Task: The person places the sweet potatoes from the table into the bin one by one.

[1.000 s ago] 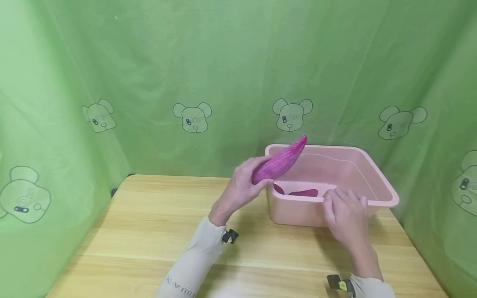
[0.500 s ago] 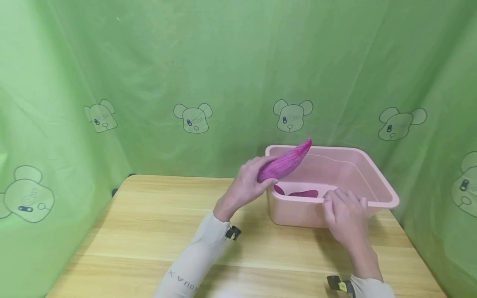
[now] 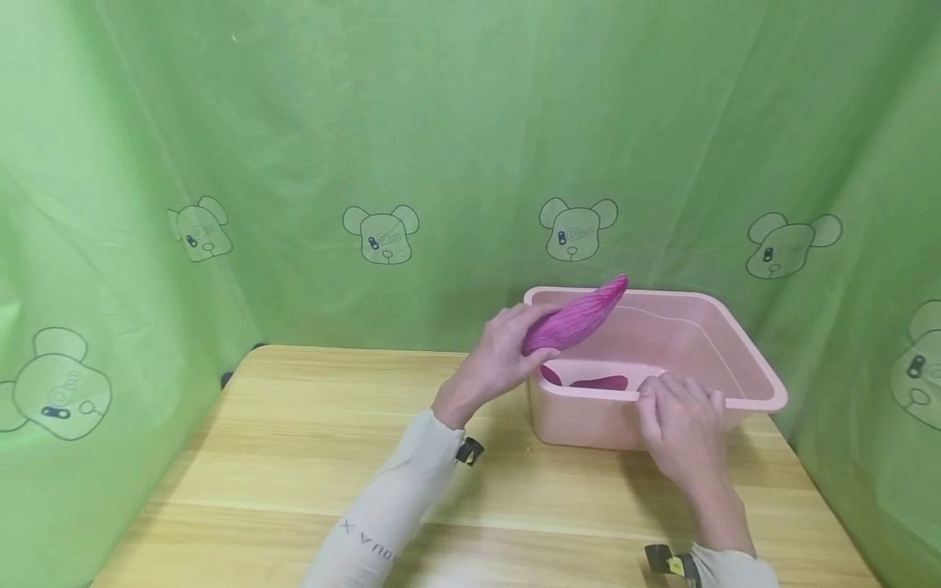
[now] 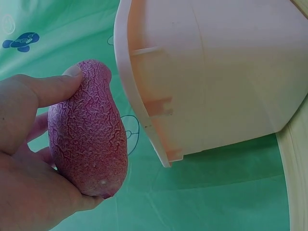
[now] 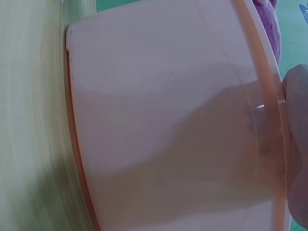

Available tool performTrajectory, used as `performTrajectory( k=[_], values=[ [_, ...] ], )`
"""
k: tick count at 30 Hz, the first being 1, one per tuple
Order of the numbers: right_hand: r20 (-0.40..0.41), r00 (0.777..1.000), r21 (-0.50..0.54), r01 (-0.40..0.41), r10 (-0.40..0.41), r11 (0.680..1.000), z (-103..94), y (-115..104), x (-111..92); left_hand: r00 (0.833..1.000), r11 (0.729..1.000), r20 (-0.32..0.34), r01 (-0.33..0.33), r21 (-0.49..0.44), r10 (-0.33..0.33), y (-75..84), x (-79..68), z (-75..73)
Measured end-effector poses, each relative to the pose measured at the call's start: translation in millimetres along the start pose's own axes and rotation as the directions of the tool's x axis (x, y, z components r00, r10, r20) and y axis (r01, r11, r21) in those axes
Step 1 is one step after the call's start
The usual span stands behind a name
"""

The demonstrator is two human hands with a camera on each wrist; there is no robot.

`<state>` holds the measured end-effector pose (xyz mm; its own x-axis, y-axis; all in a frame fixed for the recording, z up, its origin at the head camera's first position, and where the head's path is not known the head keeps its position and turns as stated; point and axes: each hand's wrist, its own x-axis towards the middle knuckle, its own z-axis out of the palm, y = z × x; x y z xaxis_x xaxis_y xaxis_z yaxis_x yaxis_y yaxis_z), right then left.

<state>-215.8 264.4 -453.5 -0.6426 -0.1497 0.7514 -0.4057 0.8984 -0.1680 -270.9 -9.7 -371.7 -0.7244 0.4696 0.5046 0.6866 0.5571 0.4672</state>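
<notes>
My left hand (image 3: 494,361) grips the thick end of a purple sweet potato (image 3: 577,320), its tapered tip pointing up and right above the left part of a pink plastic bin (image 3: 588,418). In the left wrist view, the wrinkled skin of the sweet potato (image 4: 89,130) shows between thumb and fingers, beside the outer wall of the bin (image 4: 216,86). My right hand (image 3: 684,429) holds the bin's front rim, fingers curled over it. Inside the bin, two purple-red pieces (image 3: 601,382) show partly behind the front wall; the rest of them is hidden.
The bin stands at the right rear of a light wooden table (image 3: 331,441). A green curtain (image 3: 456,122) with bear-head prints hangs close behind the table and along both sides. Black straps with small devices (image 3: 470,451) sit at both wrists.
The left hand has carried the sweet potato rightward, further over the bin, its tip now slightly lower. My right hand and the bin have stayed in place.
</notes>
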Motion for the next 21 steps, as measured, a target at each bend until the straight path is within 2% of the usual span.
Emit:
performTrajectory(
  k=[10,21],
  values=[
    [0.002,1.000,-0.006,0.001,-0.001,1.000,0.5,0,0,0.999,0.995,0.053,-0.005,0.095,0.000,4.4,10.4,5.5],
    [0.009,1.000,-0.004,-0.008,0.008,1.000,0.1,-2,2,0.998,0.992,0.054,-0.046,0.117,0.040,5.5,16.2,11.9]
  ],
)
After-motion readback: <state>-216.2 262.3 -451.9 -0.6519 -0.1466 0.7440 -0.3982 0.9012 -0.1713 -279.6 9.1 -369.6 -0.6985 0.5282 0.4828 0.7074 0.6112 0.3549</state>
